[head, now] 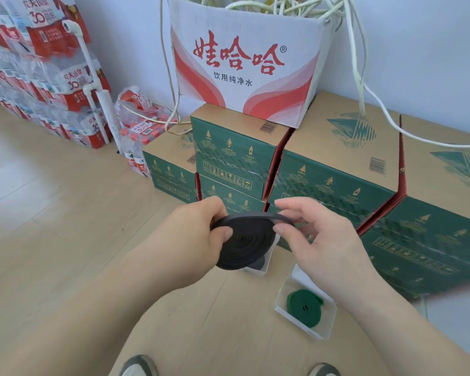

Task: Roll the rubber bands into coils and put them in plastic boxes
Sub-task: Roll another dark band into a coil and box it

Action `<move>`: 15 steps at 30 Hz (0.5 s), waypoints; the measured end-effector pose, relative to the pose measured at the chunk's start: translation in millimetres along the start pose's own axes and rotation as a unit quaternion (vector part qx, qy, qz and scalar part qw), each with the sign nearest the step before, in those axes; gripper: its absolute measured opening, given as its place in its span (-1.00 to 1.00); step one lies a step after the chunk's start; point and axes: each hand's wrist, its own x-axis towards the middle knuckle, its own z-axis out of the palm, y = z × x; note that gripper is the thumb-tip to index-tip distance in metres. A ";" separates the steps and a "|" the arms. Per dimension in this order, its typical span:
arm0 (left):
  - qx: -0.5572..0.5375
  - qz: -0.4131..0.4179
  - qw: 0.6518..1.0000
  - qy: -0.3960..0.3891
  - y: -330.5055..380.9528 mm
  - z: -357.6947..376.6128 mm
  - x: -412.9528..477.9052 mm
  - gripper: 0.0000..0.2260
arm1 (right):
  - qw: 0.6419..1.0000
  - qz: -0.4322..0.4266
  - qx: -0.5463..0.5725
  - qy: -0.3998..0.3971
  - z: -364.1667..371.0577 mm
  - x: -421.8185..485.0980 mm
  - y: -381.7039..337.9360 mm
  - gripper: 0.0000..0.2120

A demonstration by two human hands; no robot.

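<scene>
A black rubber band is wound into a flat coil and held above the floor. My left hand grips the coil from its left side, thumb on top. My right hand pinches the band's loose outer end at the coil's right edge. Under the coil stands a clear plastic box, mostly hidden, with something dark inside. A second clear plastic box sits on the floor to the lower right and holds a coiled green rubber band.
Green and brown cartons are stacked just behind the boxes, with a white and red carton full of pale cords on top. Shrink-wrapped water bottle packs stand at the left. My shoes show at the bottom on the wooden floor.
</scene>
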 end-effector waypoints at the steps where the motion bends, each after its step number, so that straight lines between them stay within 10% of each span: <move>1: -0.002 -0.003 1.000 -0.009 -0.2 -0.5 0.3 -0.96 | 1.000 -0.003 0.008 0.003 -1.5 0.3 0.2 -0.71; 15: -0.090 0.003 0.995 -0.031 1.1 -1.7 1.9 -0.90 | 0.989 0.084 0.111 -0.043 -13.5 5.0 -0.9 -0.71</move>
